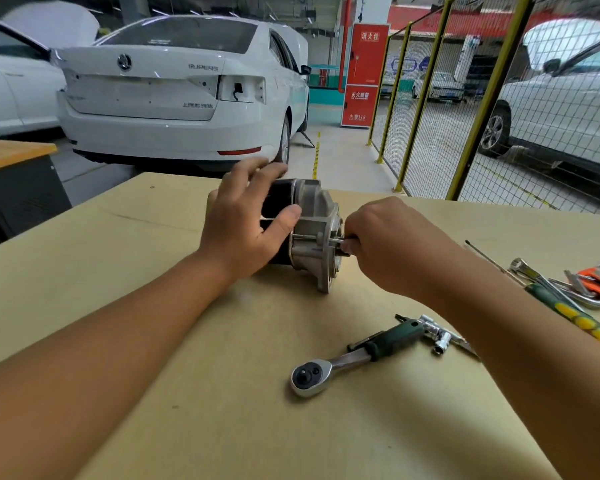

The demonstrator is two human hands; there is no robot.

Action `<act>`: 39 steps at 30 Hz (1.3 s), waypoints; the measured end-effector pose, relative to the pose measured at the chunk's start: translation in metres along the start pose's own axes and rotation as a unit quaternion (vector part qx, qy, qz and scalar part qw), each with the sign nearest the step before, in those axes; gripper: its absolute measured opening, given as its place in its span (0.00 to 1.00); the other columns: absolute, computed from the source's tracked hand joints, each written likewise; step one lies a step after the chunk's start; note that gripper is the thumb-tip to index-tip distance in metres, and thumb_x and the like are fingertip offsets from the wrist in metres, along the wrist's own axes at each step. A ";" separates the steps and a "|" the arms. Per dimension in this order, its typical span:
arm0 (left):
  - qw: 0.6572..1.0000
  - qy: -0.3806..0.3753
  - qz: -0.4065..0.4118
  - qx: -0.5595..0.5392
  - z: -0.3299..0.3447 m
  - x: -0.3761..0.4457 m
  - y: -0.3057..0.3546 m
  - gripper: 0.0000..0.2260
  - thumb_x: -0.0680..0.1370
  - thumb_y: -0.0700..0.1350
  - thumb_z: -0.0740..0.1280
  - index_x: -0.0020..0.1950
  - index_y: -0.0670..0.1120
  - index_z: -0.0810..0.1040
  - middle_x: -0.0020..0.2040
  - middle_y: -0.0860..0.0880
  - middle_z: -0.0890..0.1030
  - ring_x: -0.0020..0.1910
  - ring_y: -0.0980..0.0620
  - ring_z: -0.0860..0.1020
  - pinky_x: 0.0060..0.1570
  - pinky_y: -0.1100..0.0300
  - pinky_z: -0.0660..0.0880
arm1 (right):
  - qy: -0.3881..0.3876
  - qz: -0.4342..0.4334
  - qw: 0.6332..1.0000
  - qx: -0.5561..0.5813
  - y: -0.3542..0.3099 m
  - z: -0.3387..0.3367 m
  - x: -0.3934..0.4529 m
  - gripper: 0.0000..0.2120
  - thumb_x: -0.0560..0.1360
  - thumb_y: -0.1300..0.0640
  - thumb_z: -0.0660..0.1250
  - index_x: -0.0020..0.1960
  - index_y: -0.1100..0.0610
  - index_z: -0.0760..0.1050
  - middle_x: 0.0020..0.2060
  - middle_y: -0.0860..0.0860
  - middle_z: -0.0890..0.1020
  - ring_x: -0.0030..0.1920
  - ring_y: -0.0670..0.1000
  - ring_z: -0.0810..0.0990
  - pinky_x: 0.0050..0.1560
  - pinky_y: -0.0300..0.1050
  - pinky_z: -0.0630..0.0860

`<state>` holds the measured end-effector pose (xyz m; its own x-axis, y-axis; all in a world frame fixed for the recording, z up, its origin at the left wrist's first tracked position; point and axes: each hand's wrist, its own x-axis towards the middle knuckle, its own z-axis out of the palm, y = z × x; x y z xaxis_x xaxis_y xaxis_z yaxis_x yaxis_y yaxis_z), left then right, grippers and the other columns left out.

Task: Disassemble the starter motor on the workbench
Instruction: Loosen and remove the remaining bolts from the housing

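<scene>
Steadying the starter motor (pixel 305 233) near the middle of the tan worktop (pixel 153 341), your left hand (pixel 243 223) lies spread over its smooth black barrel, thumb against the edge of the grey cast-metal nose housing. To its right, your right hand (pixel 388 244) is curled around a dark tool handle, whose thin metal shaft (pixel 336 240) meets the housing's flange. You look to be early on: the motor is in one piece and no loosened bolts or parts lie about, so most of the stripping is left. Nearer you rests a chrome ratchet (pixel 329 367) with a green grip, with shiny sockets (pixel 437 337) just right of it. Far right lie a green-and-yellow screwdriver (pixel 575 315) and hex keys (pixel 593 284) in an orange holder.
</scene>
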<state>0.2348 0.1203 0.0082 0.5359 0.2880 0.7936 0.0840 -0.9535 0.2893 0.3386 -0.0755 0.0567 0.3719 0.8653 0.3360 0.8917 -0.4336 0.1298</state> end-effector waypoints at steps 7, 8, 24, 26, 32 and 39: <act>0.997 -0.062 -0.021 -0.052 0.000 -0.002 -0.009 0.37 0.73 0.65 0.67 0.76 0.45 0.72 0.66 0.46 0.76 0.65 0.46 0.72 0.65 0.50 0.72 | 0.022 0.055 0.997 -0.050 -0.002 -0.005 -0.001 0.07 0.80 0.50 0.67 0.48 0.50 0.82 0.38 0.50 0.79 0.37 0.56 0.79 0.33 0.44 0.73; 0.996 -0.061 -0.017 -0.055 0.000 -0.002 -0.009 0.38 0.72 0.66 0.68 0.76 0.45 0.72 0.65 0.46 0.75 0.65 0.46 0.72 0.66 0.52 0.71 | 0.018 0.059 0.997 -0.042 -0.003 -0.006 -0.001 0.07 0.79 0.49 0.68 0.48 0.50 0.82 0.38 0.50 0.79 0.37 0.55 0.79 0.33 0.44 0.74; 0.993 -0.017 0.113 0.017 -0.001 0.000 0.007 0.29 0.74 0.63 0.69 0.70 0.49 0.78 0.72 0.43 0.72 0.71 0.41 0.70 0.65 0.44 0.68 | -0.002 0.047 0.996 0.071 0.005 -0.011 -0.001 0.08 0.75 0.45 0.74 0.48 0.49 0.84 0.39 0.48 0.81 0.40 0.52 0.79 0.41 0.51 0.80; 0.982 -0.026 0.187 0.012 0.002 0.001 0.018 0.20 0.75 0.60 0.70 0.62 0.51 0.84 0.72 0.45 0.74 0.74 0.41 0.68 0.67 0.41 0.64 | 0.010 0.035 0.993 0.111 0.006 -0.011 0.000 0.10 0.73 0.47 0.75 0.50 0.51 0.82 0.40 0.47 0.82 0.41 0.50 0.79 0.43 0.49 0.79; 0.973 -0.045 0.226 0.009 0.014 -0.005 0.041 0.07 0.79 0.52 0.71 0.48 0.51 0.87 0.64 0.52 0.82 0.71 0.43 0.74 0.68 0.28 0.58 | -0.007 0.114 0.957 0.265 0.011 -0.016 0.001 0.11 0.71 0.57 0.72 0.51 0.51 0.73 0.40 0.48 0.81 0.41 0.48 0.79 0.37 0.43 0.74; 0.974 -0.057 0.217 0.016 0.017 -0.003 0.044 0.06 0.79 0.50 0.70 0.50 0.51 0.86 0.57 0.59 0.83 0.68 0.45 0.74 0.67 0.22 0.55 | -0.018 0.203 0.867 0.455 0.016 -0.025 -0.004 0.02 0.75 0.59 0.71 0.47 0.54 0.80 0.37 0.55 0.85 0.34 0.54 0.86 0.36 0.52 0.82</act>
<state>0.2507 0.0757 0.0096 0.6168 -0.1523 0.7723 -0.1463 -0.9862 -0.0777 0.3451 -0.0928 0.0809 0.6965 0.7016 0.1506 0.5132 -0.3404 -0.7879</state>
